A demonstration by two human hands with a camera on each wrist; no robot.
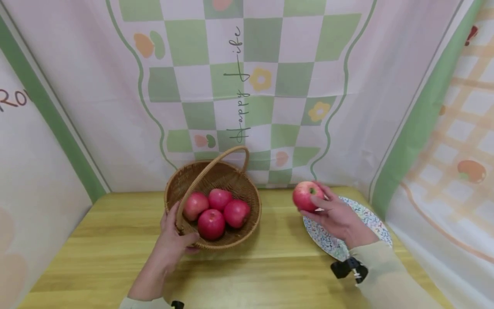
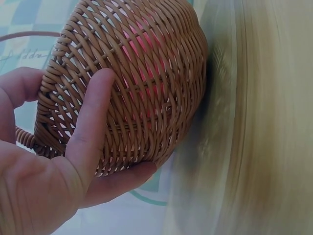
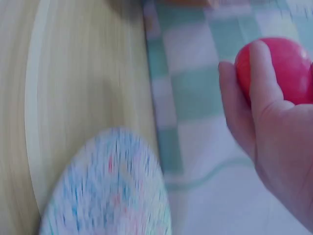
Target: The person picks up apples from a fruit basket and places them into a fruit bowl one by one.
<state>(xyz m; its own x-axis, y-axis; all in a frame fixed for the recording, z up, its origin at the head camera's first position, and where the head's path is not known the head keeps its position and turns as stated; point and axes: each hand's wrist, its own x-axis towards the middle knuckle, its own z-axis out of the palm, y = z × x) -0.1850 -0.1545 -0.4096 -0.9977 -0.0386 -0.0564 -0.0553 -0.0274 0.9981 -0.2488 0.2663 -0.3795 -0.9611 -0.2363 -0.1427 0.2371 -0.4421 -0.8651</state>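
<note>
A brown wicker basket (image 1: 247,189) with an arched handle stands on the table, holding several red apples (image 1: 211,224). My left hand (image 1: 175,238) grips its near left rim, thumb over the edge. In the left wrist view, fingers (image 2: 93,117) lie along the woven outer wall (image 2: 161,98). Over to the right, my right hand (image 1: 339,216) holds one red apple (image 1: 305,195) in the air, with its stem end showing. The right wrist view shows this apple (image 3: 288,68) between the fingers, partly cut off by the frame edge.
Beneath my right hand lies a round plate (image 1: 326,240) with a multicoloured speckled pattern. The wooden table (image 1: 247,279) meets a checked cloth backdrop (image 1: 262,107) at its back edge. Printed cloth (image 1: 447,171) also hangs at the right side.
</note>
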